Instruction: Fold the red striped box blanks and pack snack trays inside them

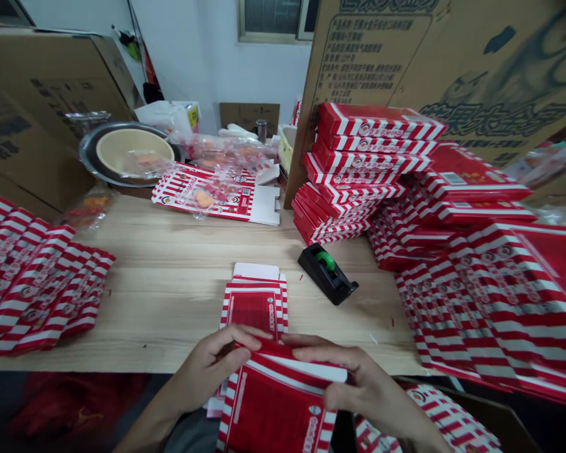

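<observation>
A red box with striped edges (278,406) is held between both hands at the table's front edge, its flap end upward. My left hand (212,365) pinches the upper left of that end, thumb and fingers on the folded panel. On the right side my right hand (353,377) grips the same end, fingers over the white-edged flap and thumb on the front. Behind the held box, another flattened box (249,308) lies on the table with a white flap at its far end. A black tape dispenser (327,274) with green tape stands to the right.
Striped boxes are stacked at the right (372,151) and lie in rows at the left (38,283). Plastic-wrapped items and a printed carton (259,204) lie farther back beside a bowl (134,151). Large cardboard boxes (434,63) flank the table (170,302). More striped boxes sit below, right.
</observation>
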`<action>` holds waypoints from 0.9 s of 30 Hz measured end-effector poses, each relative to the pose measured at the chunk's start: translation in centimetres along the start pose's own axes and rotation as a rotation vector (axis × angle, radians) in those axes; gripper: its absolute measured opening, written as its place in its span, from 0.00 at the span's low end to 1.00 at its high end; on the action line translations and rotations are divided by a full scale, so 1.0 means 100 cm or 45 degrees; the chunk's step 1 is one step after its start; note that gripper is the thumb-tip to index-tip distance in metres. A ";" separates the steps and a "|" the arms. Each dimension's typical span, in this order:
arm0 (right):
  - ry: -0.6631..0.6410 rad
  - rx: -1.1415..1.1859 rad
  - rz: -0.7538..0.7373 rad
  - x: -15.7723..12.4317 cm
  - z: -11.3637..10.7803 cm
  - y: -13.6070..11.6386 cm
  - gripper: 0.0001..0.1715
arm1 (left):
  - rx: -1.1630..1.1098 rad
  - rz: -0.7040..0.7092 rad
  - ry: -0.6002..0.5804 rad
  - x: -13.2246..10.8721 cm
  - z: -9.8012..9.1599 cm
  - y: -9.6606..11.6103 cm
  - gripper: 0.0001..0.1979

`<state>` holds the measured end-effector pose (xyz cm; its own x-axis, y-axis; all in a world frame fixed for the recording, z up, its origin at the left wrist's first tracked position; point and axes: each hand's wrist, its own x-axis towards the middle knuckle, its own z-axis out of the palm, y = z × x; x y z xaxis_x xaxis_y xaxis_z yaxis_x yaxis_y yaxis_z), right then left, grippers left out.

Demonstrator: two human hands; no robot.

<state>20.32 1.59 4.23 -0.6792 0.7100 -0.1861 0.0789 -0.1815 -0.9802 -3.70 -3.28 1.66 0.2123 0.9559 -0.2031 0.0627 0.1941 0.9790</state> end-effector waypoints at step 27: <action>0.062 -0.570 -0.165 -0.019 -0.002 0.014 0.24 | 0.131 0.011 0.290 0.008 0.036 -0.010 0.06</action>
<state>21.81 0.14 3.23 -0.6702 0.7403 -0.0527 0.3101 0.2147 -0.9261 -0.09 -3.51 0.44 -0.0110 0.9847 -0.1740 0.1630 0.1734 0.9713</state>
